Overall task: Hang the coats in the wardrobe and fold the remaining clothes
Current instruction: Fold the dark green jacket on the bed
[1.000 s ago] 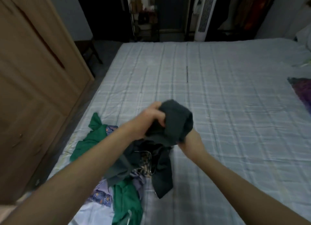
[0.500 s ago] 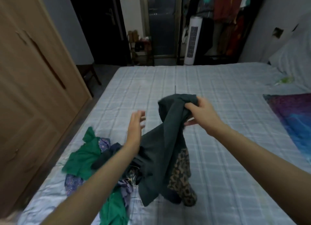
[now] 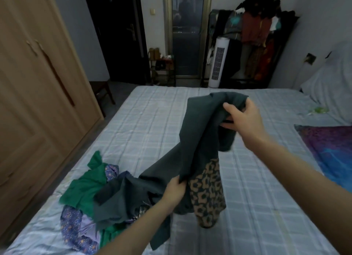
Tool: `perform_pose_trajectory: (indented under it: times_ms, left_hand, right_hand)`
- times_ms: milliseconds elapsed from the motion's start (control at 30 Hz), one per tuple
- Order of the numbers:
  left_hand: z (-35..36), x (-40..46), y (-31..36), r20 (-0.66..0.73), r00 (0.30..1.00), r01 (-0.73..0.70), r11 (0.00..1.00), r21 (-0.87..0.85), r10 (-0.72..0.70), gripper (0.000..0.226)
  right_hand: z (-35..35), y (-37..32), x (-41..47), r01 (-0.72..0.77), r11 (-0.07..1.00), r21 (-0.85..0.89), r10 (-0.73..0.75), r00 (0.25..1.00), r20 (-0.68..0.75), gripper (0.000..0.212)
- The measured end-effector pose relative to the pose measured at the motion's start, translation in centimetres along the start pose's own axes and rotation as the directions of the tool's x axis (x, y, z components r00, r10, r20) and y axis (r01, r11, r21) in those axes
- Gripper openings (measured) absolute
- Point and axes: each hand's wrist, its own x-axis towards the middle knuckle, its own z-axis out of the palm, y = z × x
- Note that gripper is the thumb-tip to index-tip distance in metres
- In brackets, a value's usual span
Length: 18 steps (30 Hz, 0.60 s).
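Note:
A dark teal garment (image 3: 198,132) hangs stretched above the bed. My right hand (image 3: 242,119) grips its upper end, raised over the middle of the bed. My left hand (image 3: 174,190) pinches its lower edge near the pile. A leopard-print piece (image 3: 207,193) dangles beside the teal cloth and touches the sheet. On the bed's near left lies a pile with a green garment (image 3: 83,186) and a purple floral one (image 3: 76,226). The wooden wardrobe (image 3: 32,94) stands shut on the left.
The bed (image 3: 257,207) has a pale checked sheet. A purple and blue cloth (image 3: 331,148) lies at its right edge, a pillow (image 3: 331,90) beyond it. Behind the bed stand a white tower fan (image 3: 218,62), a loaded clothes rack (image 3: 255,37) and a small stool (image 3: 102,92).
My right hand has lifted the teal garment higher and to the right. My left hand let go of it, then dropped and took hold of its lower edge. The leopard-print piece came into view.

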Motion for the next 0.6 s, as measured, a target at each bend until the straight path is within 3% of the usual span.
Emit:
perform_pose_trajectory:
  times_ms: [67, 100, 167, 267, 367, 433, 500, 600]
  left_hand:
    - [-0.6, 0.7, 3.2, 0.05, 0.996, -0.074, 0.994, 0.078, 0.07, 0.023]
    - [-0.7, 1.0, 5.1, 0.072, 0.991, -0.122, 0.986, 0.109, 0.115, 0.022]
    - [-0.5, 1.5, 8.8, 0.115, 0.974, -0.212, 0.966, 0.147, 0.196, 0.019]
    - [-0.2, 2.2, 13.0, 0.176, 0.96, -0.239, 0.963, 0.123, 0.216, 0.017]
    - [-0.1, 2.2, 14.5, 0.316, 0.948, 0.002, 0.993, -0.119, 0.036, 0.029]
    - [-0.3, 1.5, 14.9, 0.367, 0.93, 0.119, 0.947, -0.299, -0.001, 0.032]
    - [-0.4, 1.3, 13.6, 0.242, 0.969, 0.051, 0.928, -0.368, 0.043, 0.027]
    - [0.0, -0.2, 7.9, 0.024, 0.987, -0.153, 0.972, -0.178, 0.16, 0.048]
  right_hand:
    - [-2.2, 0.1, 1.2, -0.185, 0.982, -0.036, 0.188, 0.972, 0.142, 0.058]
    - [-3.0, 0.4, 1.2, -0.216, 0.949, -0.229, 0.254, 0.955, 0.151, 0.074]
    - [-3.6, 2.5, 0.4, -0.13, 0.778, -0.615, 0.285, 0.945, 0.162, 0.102]
    - [-1.1, 6.0, -3.4, 0.03, 0.667, -0.745, 0.313, 0.895, 0.317, 0.111]
    - [0.1, 8.5, -4.3, 0.101, 0.631, -0.769, 0.195, 0.939, 0.284, 0.074]
    - [-0.5, 8.5, -3.7, 0.062, 0.606, -0.793, 0.155, 0.969, 0.194, 0.044]
    - [-1.5, 8.0, -2.7, -0.014, 0.606, -0.795, 0.149, 0.984, 0.096, 0.022]
    - [-2.2, 6.4, -2.0, -0.075, 0.631, -0.773, 0.133, 0.991, 0.012, 0.018]
